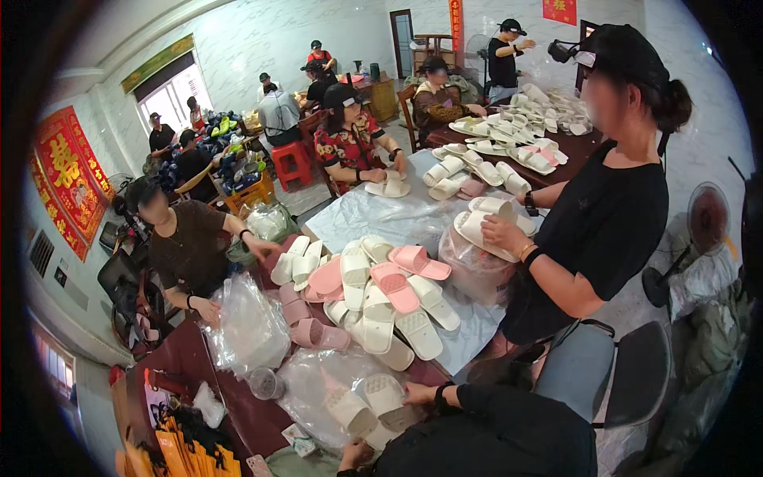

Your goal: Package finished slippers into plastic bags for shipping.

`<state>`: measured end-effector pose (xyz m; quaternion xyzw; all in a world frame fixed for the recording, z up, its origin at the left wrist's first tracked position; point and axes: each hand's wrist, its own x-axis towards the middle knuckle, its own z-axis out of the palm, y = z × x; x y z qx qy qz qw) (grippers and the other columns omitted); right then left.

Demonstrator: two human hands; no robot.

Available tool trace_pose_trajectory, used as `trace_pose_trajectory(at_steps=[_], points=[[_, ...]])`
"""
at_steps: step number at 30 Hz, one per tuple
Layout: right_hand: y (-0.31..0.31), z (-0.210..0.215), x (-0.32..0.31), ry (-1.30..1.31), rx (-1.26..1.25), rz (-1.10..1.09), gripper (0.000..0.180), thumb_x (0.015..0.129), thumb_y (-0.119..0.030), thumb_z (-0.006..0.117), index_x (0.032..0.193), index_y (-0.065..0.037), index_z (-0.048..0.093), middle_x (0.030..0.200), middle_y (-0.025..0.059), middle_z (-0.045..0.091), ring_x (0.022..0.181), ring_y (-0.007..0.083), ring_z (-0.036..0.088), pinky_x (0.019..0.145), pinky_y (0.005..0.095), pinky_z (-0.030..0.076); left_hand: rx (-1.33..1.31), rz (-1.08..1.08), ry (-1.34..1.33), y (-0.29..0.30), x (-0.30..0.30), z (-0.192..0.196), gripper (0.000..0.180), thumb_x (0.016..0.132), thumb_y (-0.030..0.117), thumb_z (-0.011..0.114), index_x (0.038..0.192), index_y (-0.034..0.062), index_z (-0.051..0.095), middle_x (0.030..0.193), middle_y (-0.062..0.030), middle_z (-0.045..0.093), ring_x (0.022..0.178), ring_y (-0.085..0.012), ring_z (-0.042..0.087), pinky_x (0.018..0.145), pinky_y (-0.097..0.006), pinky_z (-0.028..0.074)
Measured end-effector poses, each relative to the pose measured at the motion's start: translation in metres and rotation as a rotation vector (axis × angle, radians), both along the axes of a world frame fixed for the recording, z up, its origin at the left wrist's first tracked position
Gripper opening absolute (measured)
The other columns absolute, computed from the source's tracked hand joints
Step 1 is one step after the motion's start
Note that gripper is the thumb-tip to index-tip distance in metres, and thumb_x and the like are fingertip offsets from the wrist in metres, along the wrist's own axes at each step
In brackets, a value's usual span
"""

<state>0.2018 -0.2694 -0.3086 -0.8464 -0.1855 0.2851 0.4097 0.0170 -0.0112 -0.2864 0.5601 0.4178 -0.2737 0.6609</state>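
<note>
1. White slippers [385,395]: pair on the worktop [253,420], on or inside clear bag [306,385], can't tell which.
2. Long axes slant upper left to lower right.
3. Right hand [420,393]: nearer, at pair's right edge; grip closure unclear.
4. Left hand [357,454]: below pair; grip also unclear.
5. Slipper pile [391,286] beyond.

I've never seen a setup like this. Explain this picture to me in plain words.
There is no machine: a person works bare-handed, and a wide fisheye camera on their head takes this view, so straight edges bend.

Their left hand and right hand show low in the picture, close to two white slippers with clear plastic around them; whether either hand grips is unclear.

Beyond lies a pile of white and pink slippers. At right, a standing co-worker holds white slippers.
</note>
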Motion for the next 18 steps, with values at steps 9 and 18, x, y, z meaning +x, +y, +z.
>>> trace_pose_trajectory(at_steps=[9,18], points=[[0.015,0.025,0.016,-0.015,-0.125,0.226,0.037,0.085,-0.030,0.047,0.099,0.003,0.056,0.098,0.0232,0.060,0.090,0.0386,0.057,0.075,0.0430,0.044,-0.123,0.187,-0.162,-0.006,0.041,0.008,0.025,0.090,0.024,0.051,0.094,0.0010,0.057,0.074,-0.0071,0.058,0.065,-0.0204,0.058,0.054,-0.031,0.046],[0.070,0.121,0.019,0.044,0.297,-0.193,0.030,0.087,-0.028,0.050,0.089,0.002,0.054,0.080,0.0177,0.060,0.076,0.0282,0.060,0.067,0.0408,0.044,0.190,0.488,-0.568,0.028,0.060,0.072,0.025,0.091,0.021,0.049,0.100,-0.0012,0.053,0.085,-0.0082,0.061,0.073,-0.0169,0.061,0.060,-0.028,0.049]])
